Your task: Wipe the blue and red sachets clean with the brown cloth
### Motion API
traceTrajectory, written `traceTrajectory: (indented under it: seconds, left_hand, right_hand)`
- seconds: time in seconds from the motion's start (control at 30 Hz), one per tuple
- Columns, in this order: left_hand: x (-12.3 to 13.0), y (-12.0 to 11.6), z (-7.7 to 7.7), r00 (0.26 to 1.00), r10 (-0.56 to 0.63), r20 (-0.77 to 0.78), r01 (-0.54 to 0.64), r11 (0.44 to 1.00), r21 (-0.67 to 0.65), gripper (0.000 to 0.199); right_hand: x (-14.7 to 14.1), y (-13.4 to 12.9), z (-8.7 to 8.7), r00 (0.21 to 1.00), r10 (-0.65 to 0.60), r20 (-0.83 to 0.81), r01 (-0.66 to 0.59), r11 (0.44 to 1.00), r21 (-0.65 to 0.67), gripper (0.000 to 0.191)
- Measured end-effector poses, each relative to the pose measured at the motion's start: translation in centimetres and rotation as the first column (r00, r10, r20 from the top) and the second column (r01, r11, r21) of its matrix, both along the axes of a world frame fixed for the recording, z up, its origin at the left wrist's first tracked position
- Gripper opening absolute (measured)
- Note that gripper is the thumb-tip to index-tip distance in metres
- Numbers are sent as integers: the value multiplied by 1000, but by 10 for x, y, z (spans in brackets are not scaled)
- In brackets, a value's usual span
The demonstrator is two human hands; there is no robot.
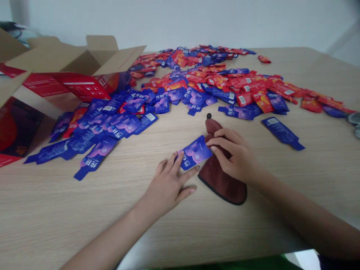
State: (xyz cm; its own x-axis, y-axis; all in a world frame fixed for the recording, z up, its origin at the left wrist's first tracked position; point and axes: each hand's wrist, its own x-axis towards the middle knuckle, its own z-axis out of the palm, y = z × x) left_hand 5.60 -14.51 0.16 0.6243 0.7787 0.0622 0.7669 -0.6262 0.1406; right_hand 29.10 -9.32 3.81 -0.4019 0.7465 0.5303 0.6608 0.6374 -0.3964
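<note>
A blue packet (195,152) with purple print lies between my two hands, on the light wood table. My left hand (168,183) reaches in from the lower left, fingers spread, with its fingertips on the packet's left end. At the packet's right edge, my right hand (236,155) has thumb and fingers drawn into a pinch. Beneath that hand lies a brown cloth pouch (223,182) with black edging at its wide end and a small black bead (209,116) at the narrow tip. The right hand covers the pouch's middle.
An open cardboard box (81,86) stands at the left. Blue packets (112,125) lie heaped beside it, and mixed red packets (244,84) spread along the back. A single blue packet (282,133) lies to the right. Part of a metallic object (354,119) shows at the right edge.
</note>
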Motion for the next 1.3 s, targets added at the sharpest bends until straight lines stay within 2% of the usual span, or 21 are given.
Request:
traceTrajectory:
  seconds: [0.1,0.23,0.33,0.4,0.47,0.53,0.6,0.67,0.7,0.8,0.87,0.97,1.07,1.23,1.3]
  left_hand:
    - [-1,4,4,1000,-19,-1,19,1000,10,53]
    - [-3,17,7,997,-73,7,73,994,81,38]
    - [-6,27,7,992,-122,-12,123,978,171,34]
    - [-9,32,7,992,-117,45,108,979,170,36]
    - [-9,35,10,974,-24,226,2,995,96,37]
    - [-8,39,15,906,120,406,-108,993,-52,36]
    - [-4,44,21,862,223,455,-143,968,-204,32]
    - [0,50,24,893,227,389,-123,954,-274,31]
    - [1,51,25,918,207,337,-122,959,-254,32]
    - [1,50,28,963,187,196,-185,982,-25,32]
    - [-1,41,30,964,195,180,-213,974,84,31]
    - [-2,20,26,980,117,164,-129,990,61,33]
    - [-1,3,15,996,63,68,-66,997,42,43]
    - [-1,-3,-1,998,63,13,-63,998,11,48]
    - [-1,-3,-2,998,58,9,-58,998,18,48]
  right_hand:
    - [4,2,-1,999,-2,-53,0,999,-45,19]
    - [19,7,-9,994,-41,-97,24,985,-170,17]
    - [29,9,-12,990,-66,-126,40,979,-200,16]
    - [36,10,-10,986,-84,-145,52,976,-212,16]
    - [43,12,-7,981,-105,-161,69,974,-215,16]
    - [51,14,-2,977,-130,-168,96,976,-196,15]
    - [58,16,0,973,-165,-162,139,977,-164,15]
    - [62,16,0,972,-182,-152,159,976,-150,14]
    - [62,15,-1,973,-178,-147,155,975,-156,14]
    - [60,13,-7,982,-138,-132,108,972,-210,15]
    - [58,12,-11,987,-119,-111,89,965,-245,15]
    - [58,14,-9,987,-133,-95,107,965,-240,14]
    - [58,17,2,981,-179,-80,162,970,-183,15]
    - [44,13,28,964,-240,-112,226,966,-125,15]
    - [27,10,32,975,-207,-83,200,976,-83,13]
